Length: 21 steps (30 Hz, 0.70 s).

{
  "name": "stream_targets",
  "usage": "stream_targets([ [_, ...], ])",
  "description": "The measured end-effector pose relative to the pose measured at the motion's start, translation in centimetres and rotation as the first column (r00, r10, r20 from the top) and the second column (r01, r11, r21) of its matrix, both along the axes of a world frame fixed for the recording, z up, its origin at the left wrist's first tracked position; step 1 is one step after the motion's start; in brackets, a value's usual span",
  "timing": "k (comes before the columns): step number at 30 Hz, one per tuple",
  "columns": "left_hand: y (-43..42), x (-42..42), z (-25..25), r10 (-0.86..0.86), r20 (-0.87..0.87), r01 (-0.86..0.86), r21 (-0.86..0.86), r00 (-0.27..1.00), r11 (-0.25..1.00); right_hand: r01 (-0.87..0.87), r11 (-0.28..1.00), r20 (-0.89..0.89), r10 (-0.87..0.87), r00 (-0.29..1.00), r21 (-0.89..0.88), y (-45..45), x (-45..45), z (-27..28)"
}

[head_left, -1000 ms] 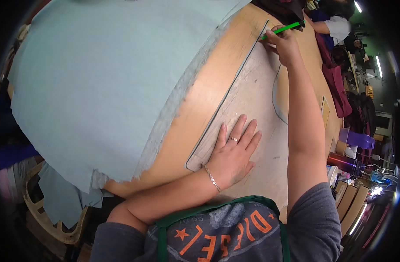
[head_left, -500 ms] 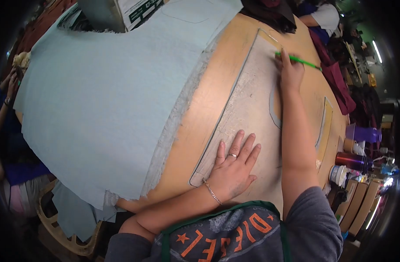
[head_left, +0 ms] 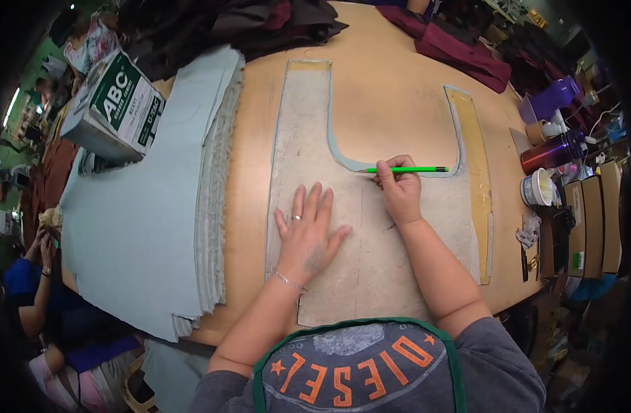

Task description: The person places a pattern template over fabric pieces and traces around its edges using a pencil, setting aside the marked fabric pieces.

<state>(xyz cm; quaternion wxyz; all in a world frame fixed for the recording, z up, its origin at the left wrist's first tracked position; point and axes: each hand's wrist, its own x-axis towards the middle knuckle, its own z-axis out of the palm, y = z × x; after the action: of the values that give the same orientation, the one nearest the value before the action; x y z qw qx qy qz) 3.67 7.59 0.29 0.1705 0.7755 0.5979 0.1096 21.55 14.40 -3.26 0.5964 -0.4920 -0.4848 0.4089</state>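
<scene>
A large grey-beige pattern piece (head_left: pixel 357 275) with a deep U-shaped cutout lies flat on the table. Light-blue fabric (head_left: pixel 337 153) peeks out from under it along the cutout. My left hand (head_left: pixel 308 237) presses flat on the pattern, fingers spread, a ring on one finger. In my right hand (head_left: pixel 400 189) is a green pencil (head_left: pixel 415 169), held nearly level. Its tip is at the bottom left of the curved cutout edge; whether it touches the fabric I cannot tell.
Left of the pattern lies a stack of light-blue fabric (head_left: pixel 143 241) with a box (head_left: pixel 116 107) on it. Dark garments (head_left: pixel 240 34) and maroon cloth (head_left: pixel 460 51) lie at the back. A tumbler (head_left: pixel 551 151) and a white tub (head_left: pixel 538 187) stand right. Another person's hand (head_left: pixel 46 244) is far left.
My view has turned toward the pattern's middle. My right hand with the pencil has gone from the pattern's far end to the bottom of the curved cutout. My left hand still lies flat.
</scene>
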Motion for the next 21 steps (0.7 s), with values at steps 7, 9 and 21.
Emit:
stream_targets([
  [7,13.9,1.6,-0.5,0.106,-0.091,-0.103,0.046,0.990,0.994,0.021,1.000,-0.016,-0.021,1.000,-0.001,0.0,0.1,-0.1],
  [9,18.4,1.9,-0.7,0.148,-0.100,-0.142,0.064,0.984,0.988,0.018,1.000,-0.008,-0.018,1.000,-0.018,-0.1,0.2,0.0],
  [21,25.1,2.1,-2.0,0.314,-0.046,-0.305,0.144,0.948,0.941,-0.110,0.986,-0.072,0.101,0.992,-0.129,13.1,-1.5,1.8],
])
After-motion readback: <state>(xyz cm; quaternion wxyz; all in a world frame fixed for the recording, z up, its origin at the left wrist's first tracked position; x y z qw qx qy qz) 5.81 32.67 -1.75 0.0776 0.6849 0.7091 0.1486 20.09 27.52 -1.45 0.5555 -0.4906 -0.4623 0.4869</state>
